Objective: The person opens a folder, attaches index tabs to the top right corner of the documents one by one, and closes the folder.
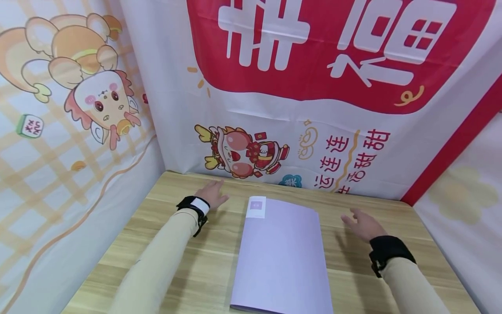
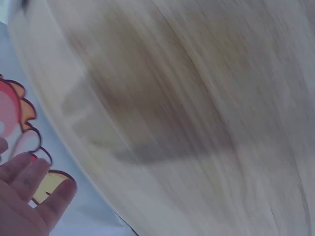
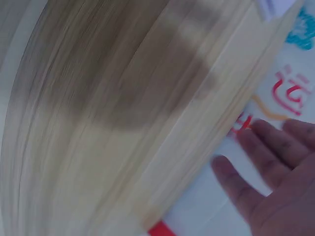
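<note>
A closed lilac folder [image 1: 283, 257] with a white label [image 1: 256, 207] at its upper left corner lies flat on the wooden table. To its left my left hand [image 1: 211, 194] hovers with fingers extended, apart from the folder. My right hand [image 1: 364, 224] is raised on the other side, also apart from it, its fingers loosely spread. Neither hand holds anything. In the left wrist view the fingers [image 2: 37, 189] show over the table's edge, and a blurred shadow falls on the wood. A corner of the folder [image 3: 275, 7] peeks in at the top of the right wrist view.
The wood-grain table top [image 1: 211, 266] ends at the back against a printed cloth [image 1: 176, 109] with red and white characters and a cartoon dragon. Another patterned cloth [image 1: 78, 174] hangs along the left side, and a pale one [image 1: 466, 209] along the right.
</note>
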Demonstrator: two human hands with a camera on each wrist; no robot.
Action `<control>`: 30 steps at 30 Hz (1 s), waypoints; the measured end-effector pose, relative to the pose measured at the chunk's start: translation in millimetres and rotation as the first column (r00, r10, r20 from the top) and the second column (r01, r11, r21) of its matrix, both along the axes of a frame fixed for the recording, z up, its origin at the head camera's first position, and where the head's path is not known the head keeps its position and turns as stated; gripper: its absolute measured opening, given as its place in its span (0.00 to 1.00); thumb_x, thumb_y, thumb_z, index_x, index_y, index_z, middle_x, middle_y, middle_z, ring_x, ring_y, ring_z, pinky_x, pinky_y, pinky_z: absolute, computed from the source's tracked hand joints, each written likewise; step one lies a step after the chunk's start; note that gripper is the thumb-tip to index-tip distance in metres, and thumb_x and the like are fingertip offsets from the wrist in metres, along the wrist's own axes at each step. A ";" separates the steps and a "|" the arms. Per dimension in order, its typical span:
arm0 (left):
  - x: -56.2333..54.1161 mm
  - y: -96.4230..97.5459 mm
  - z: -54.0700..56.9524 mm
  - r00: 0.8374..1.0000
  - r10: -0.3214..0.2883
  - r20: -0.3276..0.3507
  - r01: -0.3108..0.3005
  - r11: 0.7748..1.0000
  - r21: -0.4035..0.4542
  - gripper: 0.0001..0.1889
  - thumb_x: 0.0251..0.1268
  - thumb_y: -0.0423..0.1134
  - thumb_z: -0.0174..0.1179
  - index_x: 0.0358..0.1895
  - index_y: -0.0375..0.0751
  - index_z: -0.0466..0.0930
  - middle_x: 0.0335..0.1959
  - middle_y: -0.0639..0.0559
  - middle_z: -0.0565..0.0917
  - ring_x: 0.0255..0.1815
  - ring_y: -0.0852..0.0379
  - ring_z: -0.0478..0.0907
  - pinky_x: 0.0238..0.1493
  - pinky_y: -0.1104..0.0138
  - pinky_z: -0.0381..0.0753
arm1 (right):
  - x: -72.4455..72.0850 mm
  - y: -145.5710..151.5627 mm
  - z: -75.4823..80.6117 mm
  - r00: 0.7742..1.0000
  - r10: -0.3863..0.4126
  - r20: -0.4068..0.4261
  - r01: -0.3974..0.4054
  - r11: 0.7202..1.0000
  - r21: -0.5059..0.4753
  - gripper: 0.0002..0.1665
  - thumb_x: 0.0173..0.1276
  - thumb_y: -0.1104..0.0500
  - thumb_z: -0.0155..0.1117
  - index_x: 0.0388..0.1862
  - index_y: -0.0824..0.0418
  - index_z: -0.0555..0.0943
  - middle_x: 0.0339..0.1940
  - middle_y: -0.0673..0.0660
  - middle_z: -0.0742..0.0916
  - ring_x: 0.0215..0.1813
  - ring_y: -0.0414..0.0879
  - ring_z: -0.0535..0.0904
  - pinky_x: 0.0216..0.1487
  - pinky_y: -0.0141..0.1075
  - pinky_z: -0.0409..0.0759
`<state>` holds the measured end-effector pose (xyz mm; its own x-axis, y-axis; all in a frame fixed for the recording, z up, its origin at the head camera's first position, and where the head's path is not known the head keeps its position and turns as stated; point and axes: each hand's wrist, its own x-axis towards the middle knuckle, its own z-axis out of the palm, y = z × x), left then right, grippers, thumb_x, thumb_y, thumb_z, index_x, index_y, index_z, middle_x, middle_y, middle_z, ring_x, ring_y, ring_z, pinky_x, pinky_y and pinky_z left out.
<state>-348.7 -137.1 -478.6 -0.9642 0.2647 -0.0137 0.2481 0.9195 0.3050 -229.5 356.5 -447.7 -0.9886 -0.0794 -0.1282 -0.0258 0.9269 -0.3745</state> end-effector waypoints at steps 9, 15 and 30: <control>22.1 2.4 -3.3 0.993 -0.113 0.035 0.101 0.966 0.238 0.24 0.69 0.44 0.59 0.61 0.30 0.75 0.58 0.33 0.80 0.60 0.38 0.77 0.63 0.50 0.75 | 30.9 -28.1 3.4 0.977 -0.122 0.173 0.174 0.930 -0.325 0.24 0.77 0.51 0.50 0.53 0.72 0.76 0.37 0.62 0.85 0.35 0.49 0.81 0.32 0.40 0.80; 59.3 10.8 8.6 0.978 -0.011 0.210 -0.069 0.927 0.369 0.22 0.67 0.44 0.60 0.59 0.35 0.77 0.50 0.40 0.83 0.48 0.48 0.81 0.51 0.56 0.81 | 63.0 -45.1 -5.3 0.940 -0.184 0.289 0.301 0.844 -0.443 0.22 0.75 0.53 0.52 0.49 0.73 0.77 0.30 0.56 0.83 0.31 0.46 0.80 0.30 0.40 0.81; 190.6 16.0 11.4 0.854 -0.170 0.491 -0.262 0.675 0.690 0.31 0.67 0.39 0.59 0.67 0.24 0.63 0.54 0.32 0.78 0.42 0.46 0.83 0.32 0.58 0.87 | 141.5 -69.9 -28.1 0.867 0.184 0.463 0.224 0.686 -0.692 0.24 0.76 0.54 0.47 0.42 0.76 0.78 0.26 0.50 0.84 0.27 0.40 0.79 0.28 0.30 0.77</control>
